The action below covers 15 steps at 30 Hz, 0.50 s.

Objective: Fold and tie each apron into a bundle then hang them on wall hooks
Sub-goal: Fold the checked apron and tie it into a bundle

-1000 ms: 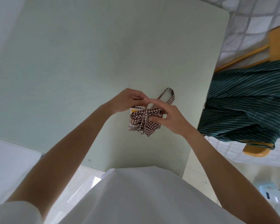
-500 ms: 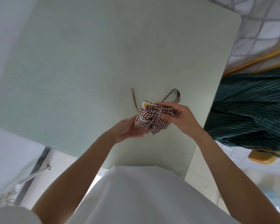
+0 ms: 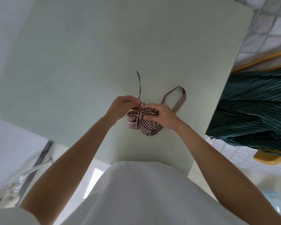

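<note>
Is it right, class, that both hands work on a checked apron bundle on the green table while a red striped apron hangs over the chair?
Not quite. In the head view the striped apron over the chair is dark green, not red. The rest holds: both the left hand and right hand work on the checked bundle on the table.

The apron bundle [image 3: 140, 122] lies on the table [image 3: 88, 62], striped cloth [image 3: 256, 108] right.

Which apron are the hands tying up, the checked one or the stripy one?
The brown checked apron, bundled on the green table. Both the left hand and right hand grip it. The dark green striped apron hangs untouched over a chair.
</note>
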Each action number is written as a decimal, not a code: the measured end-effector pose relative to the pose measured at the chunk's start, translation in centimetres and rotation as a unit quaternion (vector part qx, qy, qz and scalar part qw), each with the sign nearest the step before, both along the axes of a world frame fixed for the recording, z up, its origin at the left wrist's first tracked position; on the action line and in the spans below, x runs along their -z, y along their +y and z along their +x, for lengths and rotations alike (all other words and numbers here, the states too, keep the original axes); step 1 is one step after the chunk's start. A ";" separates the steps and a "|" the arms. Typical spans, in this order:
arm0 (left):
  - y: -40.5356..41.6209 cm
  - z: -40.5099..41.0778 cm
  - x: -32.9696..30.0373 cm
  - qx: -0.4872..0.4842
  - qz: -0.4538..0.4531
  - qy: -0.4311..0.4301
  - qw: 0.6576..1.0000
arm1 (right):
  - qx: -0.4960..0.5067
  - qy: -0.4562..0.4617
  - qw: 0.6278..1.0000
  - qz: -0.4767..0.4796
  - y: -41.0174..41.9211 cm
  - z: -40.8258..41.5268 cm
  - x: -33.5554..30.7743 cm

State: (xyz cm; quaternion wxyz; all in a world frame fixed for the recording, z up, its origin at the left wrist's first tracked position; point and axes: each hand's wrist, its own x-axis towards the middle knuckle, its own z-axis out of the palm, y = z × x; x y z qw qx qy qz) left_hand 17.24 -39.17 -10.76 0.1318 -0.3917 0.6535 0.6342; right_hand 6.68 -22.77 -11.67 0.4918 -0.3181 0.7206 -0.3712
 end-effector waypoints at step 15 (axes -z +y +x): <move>2.4 3.2 3.6 0.028 -0.081 0.015 0.996 | 0.032 0.201 0.977 0.069 -2.7 1.5 1.2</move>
